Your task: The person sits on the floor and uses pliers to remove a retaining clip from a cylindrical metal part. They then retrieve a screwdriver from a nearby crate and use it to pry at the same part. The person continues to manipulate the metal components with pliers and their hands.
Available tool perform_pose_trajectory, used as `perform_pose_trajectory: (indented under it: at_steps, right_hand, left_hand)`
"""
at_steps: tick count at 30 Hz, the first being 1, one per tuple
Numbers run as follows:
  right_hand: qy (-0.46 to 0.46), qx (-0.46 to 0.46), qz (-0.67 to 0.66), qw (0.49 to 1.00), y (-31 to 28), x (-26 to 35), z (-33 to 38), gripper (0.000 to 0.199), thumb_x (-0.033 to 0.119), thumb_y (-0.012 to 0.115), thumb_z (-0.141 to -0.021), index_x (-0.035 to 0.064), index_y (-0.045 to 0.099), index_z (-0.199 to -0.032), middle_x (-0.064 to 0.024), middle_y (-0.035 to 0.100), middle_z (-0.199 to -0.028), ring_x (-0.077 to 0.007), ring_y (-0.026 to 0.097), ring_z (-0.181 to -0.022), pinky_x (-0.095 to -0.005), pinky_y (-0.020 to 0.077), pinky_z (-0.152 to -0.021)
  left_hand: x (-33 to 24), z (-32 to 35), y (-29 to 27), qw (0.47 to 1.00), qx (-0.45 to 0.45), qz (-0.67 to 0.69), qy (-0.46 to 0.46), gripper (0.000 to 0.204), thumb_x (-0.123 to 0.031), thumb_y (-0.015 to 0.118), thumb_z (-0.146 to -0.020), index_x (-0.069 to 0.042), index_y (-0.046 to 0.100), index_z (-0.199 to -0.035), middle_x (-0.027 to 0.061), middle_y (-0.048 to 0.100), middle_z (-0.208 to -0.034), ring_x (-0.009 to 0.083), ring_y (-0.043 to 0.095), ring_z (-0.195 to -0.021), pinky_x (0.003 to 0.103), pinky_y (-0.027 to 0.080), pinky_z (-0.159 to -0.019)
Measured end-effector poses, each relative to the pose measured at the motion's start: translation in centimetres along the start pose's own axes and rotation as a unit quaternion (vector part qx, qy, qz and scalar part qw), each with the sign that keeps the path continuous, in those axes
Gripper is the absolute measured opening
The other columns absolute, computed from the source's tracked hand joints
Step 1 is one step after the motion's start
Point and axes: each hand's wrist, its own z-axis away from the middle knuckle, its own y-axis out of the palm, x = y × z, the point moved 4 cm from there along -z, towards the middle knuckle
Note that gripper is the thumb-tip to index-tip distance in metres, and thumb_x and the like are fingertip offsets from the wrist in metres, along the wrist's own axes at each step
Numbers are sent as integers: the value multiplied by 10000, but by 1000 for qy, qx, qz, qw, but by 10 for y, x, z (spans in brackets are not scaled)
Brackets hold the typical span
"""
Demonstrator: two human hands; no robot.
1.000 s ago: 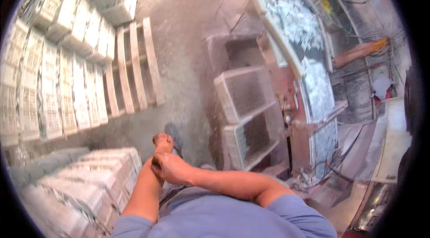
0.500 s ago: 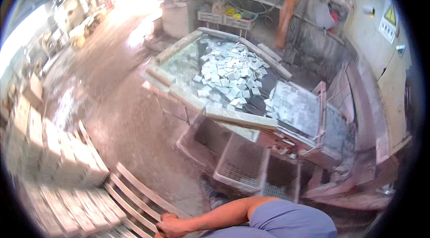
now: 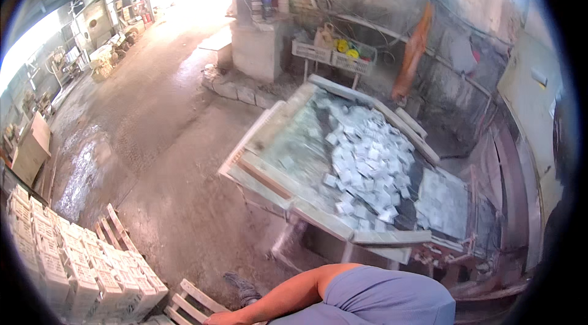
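My right forearm comes in from the lower edge below a blue-grey sleeve and stretches toward the left. My right hand (image 3: 222, 319) is at the bottom edge, beside a slatted wooden pallet (image 3: 195, 302). Its fingers are cut off by the frame, so whether they hold anything is hidden. My left hand is out of view. A dark shoe (image 3: 245, 289) stands on the floor just beyond my forearm. To the left of the pallet, pale cartons (image 3: 73, 273) are stacked in rows.
Right of centre stands a low table with a raised rim (image 3: 263, 181), bearing a heap of small pale square tiles (image 3: 370, 160). White crates (image 3: 312, 51) stand behind it, near an orange cloth-like hanging (image 3: 413, 49). A concrete pillar base (image 3: 257, 52) rises farther back.
The view has swung, so the table now sits farther right and lower. My right hand has sunk to the bottom edge, and the baskets under the table are mostly hidden.
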Motion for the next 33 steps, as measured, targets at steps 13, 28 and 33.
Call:
perform_pose_trajectory:
  at_steps: [13, 28, 33]
  right_hand:
    - [89, -152, -43, 983, -323, -16, -189, 216, 161, 605, -807, 18, 663, -957, -194, 698, -884, -372, 672, -862, -461, 510, -729]
    - [151, -105, -72, 980, -583, -96, -350, 278, 218, 552, -931, 27, 639, -1114, -213, 670, -1077, -332, 660, -1014, -387, 500, -888]
    - [160, -131, -26, 978, -691, -152, -395, 302, 204, 579, -919, -1, 620, -1137, -224, 662, -1094, -344, 649, -1031, -384, 493, -901]
  left_hand:
    - [-6, -287, -194, 996, 44, -41, 69, 349, -321, 480, -947, -55, 699, -999, 178, 690, -1035, 336, 650, -968, 436, 524, -837]
    - [0, -497, -319, 995, 48, -45, 81, 340, -319, 488, -947, -55, 690, -1020, 177, 687, -1043, 333, 647, -973, 435, 522, -840]
    - [-17, -588, -327, 990, 85, -53, 97, 338, -319, 491, -947, -55, 687, -1026, 176, 686, -1046, 332, 646, -974, 435, 522, -841]
